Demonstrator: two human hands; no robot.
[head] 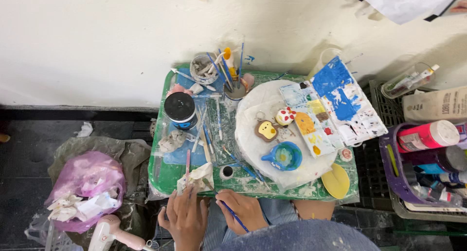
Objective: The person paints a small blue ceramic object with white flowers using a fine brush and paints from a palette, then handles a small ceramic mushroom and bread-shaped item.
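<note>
Pink hair dryer [114,234] and purple basket [395,180], both cut by frame edges.

Green tray [163,175], black-lidded jar [180,109], white round board [258,144], paint palette [335,105]

A green tray [168,175] smeared with white; a blue cup [284,156]; a white mushroom piece [285,116] dotted red; a palette [335,105] splashed blue and yellow; a black jar lid [179,106]; a pink bag [87,183]; a yellow dish [335,181].
</note>
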